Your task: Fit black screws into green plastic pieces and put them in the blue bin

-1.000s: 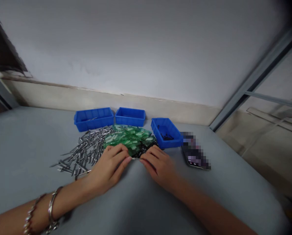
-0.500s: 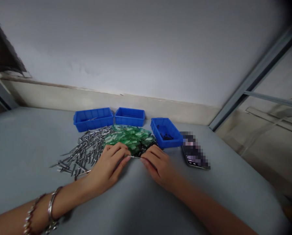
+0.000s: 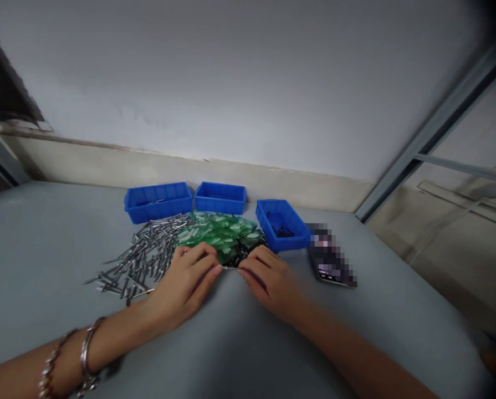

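Observation:
Between my two hands runs a thin metal rod [image 3: 230, 268], held level just above the table, with both its ends hidden by fingers. My left hand [image 3: 193, 277] pinches its left end, thumb against fingertips. At the other end my right hand [image 3: 270, 280] is closed on it in a similar pinch. Behind my left hand spreads a pile of slim silvery metal pieces [image 3: 148, 255]. Straight behind both hands is a heap of green translucent pieces [image 3: 218, 230]. Small dark pieces [image 3: 248, 246] lie at its right side, partly covered by my right hand.
Two blue bins, a left one [image 3: 158, 209] and a middle one [image 3: 220, 205], stand near the wall. A third blue bin [image 3: 291, 243] to the right holds small black parts. Beside it lies a phone [image 3: 335, 277] on the grey table [image 3: 376, 321]. A metal frame post rises at right.
Both hands stay in almost the same place. The visible stretch of rod between them looks slightly shorter and thinner, as the left fingertips have shifted a little.

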Available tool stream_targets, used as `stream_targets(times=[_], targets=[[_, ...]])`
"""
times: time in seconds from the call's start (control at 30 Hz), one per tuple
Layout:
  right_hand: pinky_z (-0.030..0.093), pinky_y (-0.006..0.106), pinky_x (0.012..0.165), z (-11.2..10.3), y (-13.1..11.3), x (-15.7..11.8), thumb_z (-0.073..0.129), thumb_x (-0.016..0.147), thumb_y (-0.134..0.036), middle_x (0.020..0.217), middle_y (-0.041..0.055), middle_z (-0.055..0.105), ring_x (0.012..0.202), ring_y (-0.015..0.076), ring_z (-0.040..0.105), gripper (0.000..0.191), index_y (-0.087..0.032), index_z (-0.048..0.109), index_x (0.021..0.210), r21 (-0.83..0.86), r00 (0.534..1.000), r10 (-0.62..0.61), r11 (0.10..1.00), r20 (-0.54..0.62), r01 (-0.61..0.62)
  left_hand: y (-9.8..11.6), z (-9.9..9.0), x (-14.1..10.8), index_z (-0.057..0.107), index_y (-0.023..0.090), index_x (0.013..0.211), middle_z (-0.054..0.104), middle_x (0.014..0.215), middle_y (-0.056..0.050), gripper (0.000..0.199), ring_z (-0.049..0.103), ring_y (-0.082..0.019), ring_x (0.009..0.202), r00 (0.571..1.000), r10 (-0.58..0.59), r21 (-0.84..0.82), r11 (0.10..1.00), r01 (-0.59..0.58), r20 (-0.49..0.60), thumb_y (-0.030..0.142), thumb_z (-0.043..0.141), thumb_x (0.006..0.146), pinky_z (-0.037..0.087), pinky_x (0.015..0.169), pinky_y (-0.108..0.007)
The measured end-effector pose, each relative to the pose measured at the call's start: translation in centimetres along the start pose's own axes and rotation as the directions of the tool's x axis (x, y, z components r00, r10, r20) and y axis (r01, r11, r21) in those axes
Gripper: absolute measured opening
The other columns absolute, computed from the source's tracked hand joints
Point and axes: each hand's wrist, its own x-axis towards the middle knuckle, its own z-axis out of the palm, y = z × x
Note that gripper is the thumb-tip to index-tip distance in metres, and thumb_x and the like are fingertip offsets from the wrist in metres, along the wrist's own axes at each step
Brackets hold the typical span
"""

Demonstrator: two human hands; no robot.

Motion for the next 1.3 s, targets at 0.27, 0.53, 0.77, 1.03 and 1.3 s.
stream_targets(times=[0.27,0.53,0.77,1.03,1.3], targets=[[0.045,0.028,0.070,0.5,0.2,-0.1,0.045,0.090,-0.024,0.082,0.0050,0.056,0.079,0.0161,0.051,0.018,-0.016,0.061,0.087,-0.009,0.996,0.014,1.000,0.091,-0.014,0.3,-0.2,-0.4,0.051,0.018,0.084,0.051,0.090,-0.004,0.020,0.047,-0.019,0.086,0.999,0.039,0.019,0.999,-0.038,-0.025,0.019,0.033,0.092,0.029,0.075,-0.036],[0.045,0.028,0.071,-0.4,-0.1,0.1,0.036,0.094,-0.027,0.081,0.0055,0.056,0.078,0.0149,0.050,0.028,-0.016,0.061,0.088,0.025,1.000,0.008,1.000,0.008,-0.009,0.1,0.0,-0.1,0.052,0.018,0.085,0.052,0.091,-0.004,0.021,0.048,-0.019,0.087,1.000,0.028,0.029,0.999,-0.027,-0.013,0.020,0.033,0.093,0.029,0.076,-0.036],[0.046,0.029,0.072,0.0,0.1,0.0,0.043,0.091,-0.024,0.084,0.0056,0.056,0.080,0.0160,0.052,0.020,-0.017,0.062,0.089,0.006,0.992,0.033,0.999,0.126,-0.034,0.3,-0.1,-0.4,0.052,0.019,0.086,0.053,0.092,-0.004,0.018,0.049,-0.019,0.087,0.998,0.032,0.043,0.999,-0.030,-0.049,0.019,0.034,0.092,0.030,0.074,-0.035],[0.046,0.029,0.072,-0.7,0.0,0.2,0.040,0.092,-0.024,0.083,0.0062,0.056,0.079,0.0156,0.052,0.023,-0.015,0.061,0.088,0.059,0.999,0.031,0.998,0.017,-0.032,0.1,0.3,-0.2,0.053,0.020,0.091,0.053,0.097,-0.004,0.018,0.050,-0.020,0.090,0.999,-0.028,0.059,0.998,0.029,-0.018,0.021,0.035,0.092,0.031,0.076,-0.035],[0.046,0.029,0.073,-0.2,0.2,0.0,0.044,0.090,-0.022,0.085,0.0050,0.056,0.080,0.0157,0.052,0.018,-0.017,0.061,0.088,-0.016,0.993,0.049,0.999,0.108,-0.047,0.1,0.2,-0.3,0.051,0.020,0.096,0.053,0.100,-0.005,0.016,0.049,-0.021,0.096,0.997,-0.003,0.081,0.997,0.009,-0.075,0.020,0.036,0.092,0.029,0.076,-0.036]])
